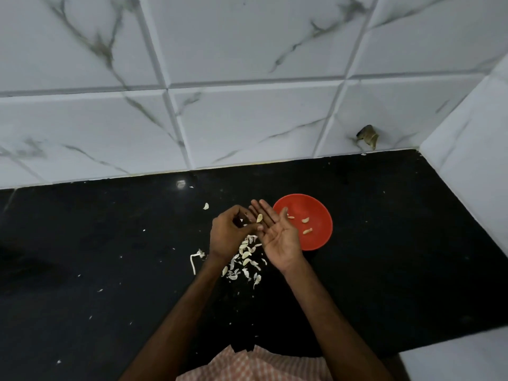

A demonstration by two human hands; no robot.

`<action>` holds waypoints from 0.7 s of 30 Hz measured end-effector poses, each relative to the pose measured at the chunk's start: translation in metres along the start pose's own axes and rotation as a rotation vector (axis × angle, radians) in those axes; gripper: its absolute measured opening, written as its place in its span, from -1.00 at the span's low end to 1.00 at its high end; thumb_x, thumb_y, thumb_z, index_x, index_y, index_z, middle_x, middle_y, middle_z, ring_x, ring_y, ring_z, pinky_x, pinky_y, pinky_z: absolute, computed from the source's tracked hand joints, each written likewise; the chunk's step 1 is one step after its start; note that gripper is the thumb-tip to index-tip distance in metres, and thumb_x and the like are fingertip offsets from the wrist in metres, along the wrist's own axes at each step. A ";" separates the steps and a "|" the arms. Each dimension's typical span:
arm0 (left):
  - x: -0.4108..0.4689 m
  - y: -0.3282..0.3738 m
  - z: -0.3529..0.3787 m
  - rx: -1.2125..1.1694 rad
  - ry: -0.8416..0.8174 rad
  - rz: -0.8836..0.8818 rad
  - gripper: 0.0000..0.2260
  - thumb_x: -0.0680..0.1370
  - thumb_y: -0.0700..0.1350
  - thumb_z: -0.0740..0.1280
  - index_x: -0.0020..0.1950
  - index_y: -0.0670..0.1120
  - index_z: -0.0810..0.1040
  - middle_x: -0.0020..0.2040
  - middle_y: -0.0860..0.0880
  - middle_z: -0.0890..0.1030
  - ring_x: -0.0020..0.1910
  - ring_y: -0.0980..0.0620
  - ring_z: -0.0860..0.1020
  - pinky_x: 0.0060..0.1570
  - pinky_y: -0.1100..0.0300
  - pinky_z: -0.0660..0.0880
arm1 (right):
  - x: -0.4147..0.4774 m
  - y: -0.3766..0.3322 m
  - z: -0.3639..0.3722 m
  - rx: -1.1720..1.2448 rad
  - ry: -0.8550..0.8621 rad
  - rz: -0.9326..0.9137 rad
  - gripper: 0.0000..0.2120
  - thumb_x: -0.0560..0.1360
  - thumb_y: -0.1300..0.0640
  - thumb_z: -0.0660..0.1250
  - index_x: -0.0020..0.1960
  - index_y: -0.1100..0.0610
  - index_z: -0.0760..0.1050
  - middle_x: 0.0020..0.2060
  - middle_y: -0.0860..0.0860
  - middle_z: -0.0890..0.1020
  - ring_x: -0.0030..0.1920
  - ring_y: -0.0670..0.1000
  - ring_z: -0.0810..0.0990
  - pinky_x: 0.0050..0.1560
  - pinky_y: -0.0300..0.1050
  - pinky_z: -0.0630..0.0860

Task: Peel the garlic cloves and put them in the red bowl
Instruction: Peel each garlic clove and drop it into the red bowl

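Observation:
My right hand (pixel 277 235) is held palm up over the black counter, its fingers straight, with a peeled garlic clove (pixel 259 218) lying on them. My left hand (pixel 229 232) is just to its left, fingers curled, thumb tip touching the right palm. A small white scrap of garlic skin (pixel 241 220) shows inside that curl. The red bowl (pixel 316 240) stands right behind my right hand and holds three peeled cloves (pixel 305 220). A heap of unpeeled cloves and skins (pixel 246 261) lies under my hands.
The black counter (pixel 384 243) ends at a white marble-tiled wall (pixel 247 119) behind and another on the right. Loose skins are scattered on the left, one strip (pixel 193 262) and one piece (pixel 206 206). A checked cloth (pixel 255 364) is at the front edge.

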State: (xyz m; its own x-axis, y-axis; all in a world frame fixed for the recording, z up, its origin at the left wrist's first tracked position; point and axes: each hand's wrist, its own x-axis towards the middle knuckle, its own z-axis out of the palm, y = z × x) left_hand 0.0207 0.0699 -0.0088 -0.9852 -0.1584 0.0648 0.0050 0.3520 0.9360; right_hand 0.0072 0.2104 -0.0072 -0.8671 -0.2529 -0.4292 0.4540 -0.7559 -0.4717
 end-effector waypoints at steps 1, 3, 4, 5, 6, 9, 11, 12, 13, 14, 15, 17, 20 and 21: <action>0.001 0.002 0.005 -0.057 -0.002 -0.013 -0.81 0.37 -0.18 0.62 -0.11 -0.11 0.66 -0.21 0.04 0.70 -0.21 0.13 0.65 -0.14 0.26 0.59 | 0.001 -0.007 -0.005 0.007 0.034 -0.020 -0.45 0.69 -0.13 0.05 0.42 0.27 0.44 0.33 0.18 0.59 0.31 0.11 0.60 0.14 -0.14 0.59; 0.000 0.002 0.016 -0.150 0.018 -0.062 -0.91 0.47 -0.23 0.54 -0.06 -0.16 0.67 -0.16 -0.01 0.72 -0.13 0.06 0.69 -0.03 0.20 0.62 | 0.005 -0.025 -0.021 -0.038 0.113 -0.067 -0.47 0.69 -0.11 0.08 0.39 0.28 0.46 0.32 0.18 0.60 0.34 0.11 0.57 0.34 -0.03 0.49; -0.003 -0.002 0.018 -0.158 0.032 -0.085 -0.96 0.51 -0.24 0.49 -0.06 -0.15 0.68 -0.16 -0.02 0.73 -0.12 0.05 0.70 -0.01 0.17 0.62 | 0.008 -0.033 -0.029 -0.086 0.158 -0.090 -0.49 0.69 -0.10 0.08 0.36 0.27 0.49 0.31 0.17 0.61 0.36 0.10 0.56 0.41 0.01 0.43; -0.006 -0.008 0.019 -0.138 0.043 -0.105 -0.99 0.54 -0.24 0.47 -0.06 -0.15 0.68 -0.17 -0.01 0.73 -0.12 0.06 0.71 -0.01 0.16 0.63 | 0.012 -0.040 -0.039 -0.137 0.199 -0.109 -0.51 0.70 -0.10 0.08 0.34 0.25 0.51 0.29 0.16 0.63 0.37 0.09 0.54 0.45 0.03 0.39; -0.011 -0.016 0.017 -0.107 0.049 -0.124 -0.98 0.55 -0.24 0.45 -0.06 -0.15 0.68 -0.18 0.00 0.74 -0.12 0.09 0.71 -0.01 0.17 0.63 | 0.016 -0.046 -0.048 -0.179 0.233 -0.118 -0.52 0.70 -0.10 0.08 0.32 0.24 0.52 0.27 0.13 0.63 0.38 0.08 0.54 0.45 0.04 0.36; -0.025 -0.043 0.007 0.004 0.040 -0.173 -0.93 0.54 -0.27 0.46 -0.03 -0.12 0.68 -0.16 0.05 0.74 -0.10 0.18 0.70 0.02 0.13 0.63 | 0.024 -0.054 -0.067 -0.285 0.289 -0.114 -0.54 0.71 -0.09 0.05 0.32 0.22 0.52 0.32 0.13 0.60 0.44 0.09 0.48 0.49 0.08 0.30; -0.034 -0.057 -0.001 0.066 0.007 -0.178 -0.85 0.53 -0.28 0.46 -0.01 -0.02 0.67 -0.12 0.12 0.74 -0.07 0.22 0.68 0.02 0.12 0.62 | 0.029 -0.052 -0.072 -0.350 0.309 -0.098 -0.55 0.72 -0.08 0.04 0.32 0.18 0.53 0.38 0.12 0.56 0.48 0.09 0.42 0.53 0.08 0.25; -0.038 -0.063 -0.004 0.118 -0.005 -0.175 -0.80 0.54 -0.27 0.45 0.02 0.03 0.66 -0.10 0.15 0.73 -0.07 0.27 0.67 0.02 0.16 0.61 | 0.029 -0.051 -0.071 -0.406 0.319 -0.094 -0.58 0.72 -0.07 0.06 0.32 0.15 0.54 0.40 0.11 0.54 0.48 0.08 0.40 0.54 0.06 0.24; -0.043 -0.067 -0.007 0.179 -0.014 -0.182 -0.78 0.55 -0.25 0.44 0.04 0.07 0.64 -0.09 0.18 0.71 -0.07 0.33 0.64 0.01 0.24 0.59 | 0.029 -0.048 -0.069 -0.484 0.343 -0.111 -0.63 0.71 -0.05 0.11 0.30 0.10 0.56 0.40 0.09 0.53 0.46 0.07 0.41 0.52 0.05 0.26; -0.048 -0.070 -0.010 0.245 -0.015 -0.197 -0.79 0.57 -0.21 0.43 0.06 0.11 0.63 -0.06 0.21 0.69 -0.08 0.36 0.61 -0.02 0.28 0.57 | 0.028 -0.044 -0.065 -0.593 0.368 -0.158 -0.72 0.69 0.01 0.19 0.27 0.04 0.59 0.37 0.06 0.56 0.41 0.05 0.45 0.47 0.01 0.33; -0.052 -0.072 -0.013 0.312 -0.018 -0.210 -0.83 0.58 -0.14 0.43 0.08 0.14 0.62 -0.03 0.24 0.67 -0.09 0.36 0.60 -0.04 0.26 0.56 | 0.025 -0.040 -0.062 -0.719 0.371 -0.240 -0.78 0.66 0.12 0.26 0.22 0.02 0.62 0.30 0.02 0.60 0.32 0.02 0.51 0.36 -0.08 0.43; -0.059 -0.079 -0.016 0.438 -0.085 -0.217 -0.84 0.57 -0.02 0.44 0.14 0.16 0.61 0.05 0.25 0.62 -0.07 0.28 0.59 -0.04 0.18 0.55 | 0.017 -0.028 -0.055 -0.975 0.260 -0.407 -0.70 0.59 0.37 0.25 0.07 0.04 0.65 0.07 -0.04 0.68 0.11 -0.08 0.62 0.09 -0.25 0.52; -0.065 -0.089 -0.008 0.561 -0.269 -0.222 -0.63 0.53 0.00 0.48 0.33 0.09 0.55 0.20 0.12 0.48 0.10 0.09 0.56 0.08 0.12 0.54 | 0.006 0.003 -0.052 -1.415 -0.001 -0.430 -0.74 0.58 0.41 0.26 -0.02 0.09 0.61 -0.07 -0.03 0.68 -0.07 -0.09 0.64 0.00 -0.13 0.60; -0.065 -0.093 -0.004 0.583 -0.275 -0.227 -0.62 0.55 -0.03 0.46 0.36 0.05 0.54 0.24 0.06 0.47 0.12 0.04 0.56 0.11 0.09 0.55 | 0.004 0.013 -0.053 -1.587 -0.080 -0.395 -0.79 0.58 0.36 0.29 0.09 0.12 0.60 0.01 -0.01 0.66 0.00 -0.07 0.63 0.07 -0.07 0.60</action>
State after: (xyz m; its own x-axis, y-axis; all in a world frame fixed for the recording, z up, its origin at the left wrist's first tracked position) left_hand 0.0854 0.0437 -0.0983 -0.9591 -0.0734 -0.2735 -0.2235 0.7894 0.5718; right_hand 0.0203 0.2315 -0.0563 -0.9586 -0.2725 -0.0824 -0.0853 0.5512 -0.8300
